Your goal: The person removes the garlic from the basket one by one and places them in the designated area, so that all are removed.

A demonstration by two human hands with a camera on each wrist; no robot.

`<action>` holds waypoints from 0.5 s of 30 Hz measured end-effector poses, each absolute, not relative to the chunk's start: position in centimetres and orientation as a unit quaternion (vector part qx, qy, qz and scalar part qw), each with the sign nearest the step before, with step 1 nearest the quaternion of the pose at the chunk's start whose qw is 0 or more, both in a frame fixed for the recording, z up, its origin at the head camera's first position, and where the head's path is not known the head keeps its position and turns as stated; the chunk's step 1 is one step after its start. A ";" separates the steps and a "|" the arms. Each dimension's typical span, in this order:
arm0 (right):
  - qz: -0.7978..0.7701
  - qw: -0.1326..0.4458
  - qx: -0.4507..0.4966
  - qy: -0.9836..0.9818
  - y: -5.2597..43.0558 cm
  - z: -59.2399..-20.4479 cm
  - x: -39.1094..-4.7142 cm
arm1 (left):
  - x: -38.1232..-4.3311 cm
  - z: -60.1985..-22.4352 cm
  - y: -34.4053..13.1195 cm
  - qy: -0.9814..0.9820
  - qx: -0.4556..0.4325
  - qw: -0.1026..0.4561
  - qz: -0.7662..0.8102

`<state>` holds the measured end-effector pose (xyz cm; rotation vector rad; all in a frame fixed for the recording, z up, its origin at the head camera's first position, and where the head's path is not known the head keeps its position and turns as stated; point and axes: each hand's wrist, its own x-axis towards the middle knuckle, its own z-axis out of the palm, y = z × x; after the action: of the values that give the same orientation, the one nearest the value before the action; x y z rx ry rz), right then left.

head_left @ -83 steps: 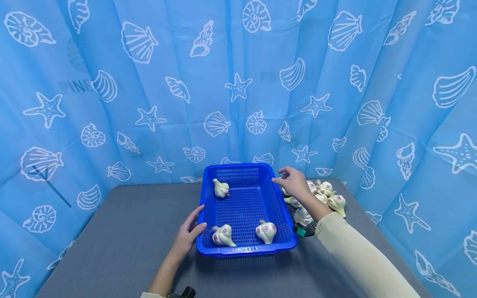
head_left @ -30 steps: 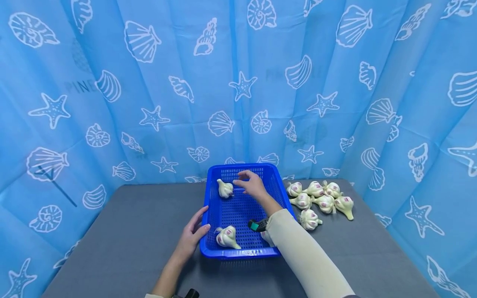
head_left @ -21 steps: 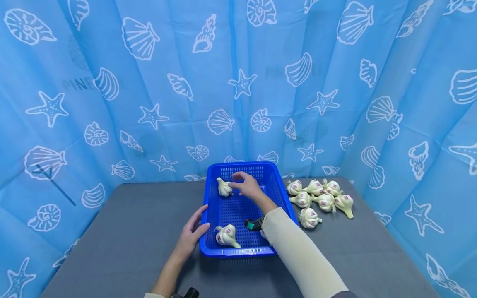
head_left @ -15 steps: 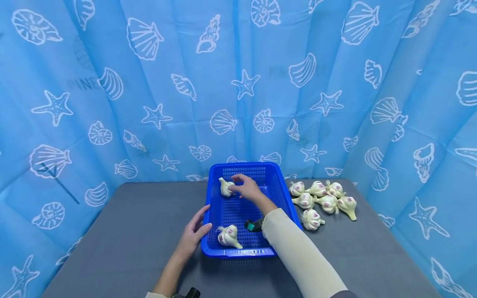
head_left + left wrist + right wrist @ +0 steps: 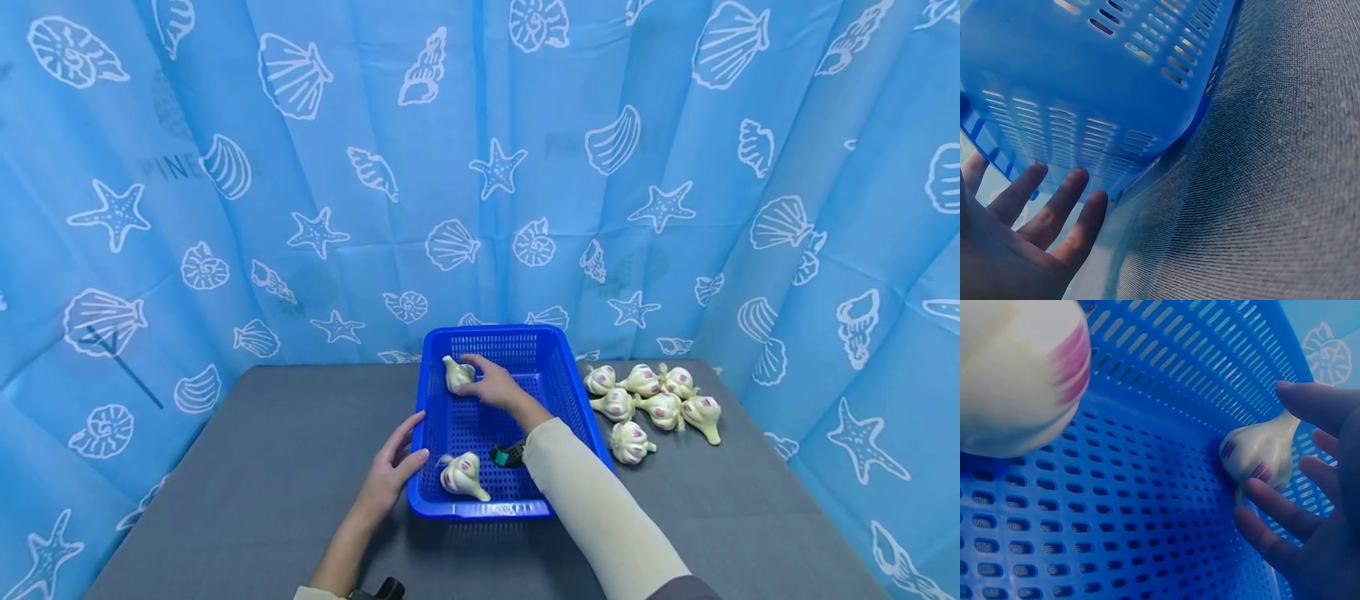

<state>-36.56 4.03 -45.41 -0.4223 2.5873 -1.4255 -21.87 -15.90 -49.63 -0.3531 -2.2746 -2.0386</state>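
Observation:
A garlic bulb [image 5: 459, 377] lies at the far left inside the blue plastic basket [image 5: 480, 508]. My right hand [image 5: 495, 385] reaches into the basket with its fingers and thumb about that bulb. In the right wrist view, the thumb stands apart from the bulb and the fingers are spread close to it; contact is hard to tell. Another garlic bulb [image 5: 463, 477] sits at the near left inside. Close to the right wrist camera shows a large garlic bulb [image 5: 1019, 375], hidden by my arm in the head view. My left hand [image 5: 384, 475] rests against the basket's left side, fingers extended.
To the basket's right, several garlic bulbs [image 5: 660, 408] are grouped on the grey-covered table [image 5: 300, 467]. A blue curtain [image 5: 390, 208] with white shell prints hangs behind and around the table.
My right hand has moved from the bulbs at the right, across the basket, to the bulb at the far left inside. My left hand has stayed at the basket's side.

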 end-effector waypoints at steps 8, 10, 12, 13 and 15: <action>-0.468 0.090 -0.157 0.865 4.0 -45.7 -36.5 | -21.9 -49.7 -16.0 -0.741 -0.125 0.038 -0.659; -0.469 0.085 -0.154 0.866 4.0 -45.6 -36.5 | -21.9 -49.7 -16.0 -0.738 -0.127 0.036 -0.662; -0.462 0.077 -0.155 0.870 3.9 -45.5 -36.4 | -21.9 -49.8 -16.0 -0.739 -0.124 0.034 -0.661; -0.458 0.074 -0.156 0.872 3.9 -45.4 -36.3 | -21.9 -49.8 -16.0 -0.739 -0.123 0.034 -0.661; -0.451 0.066 -0.164 0.875 3.9 -45.3 -36.4 | -22.0 -49.8 -16.0 -0.740 -0.124 0.034 -0.661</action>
<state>-36.35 3.85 -45.29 -0.4950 2.6401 -1.3593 -22.00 -15.99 -49.76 -0.3799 -2.2743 -2.0312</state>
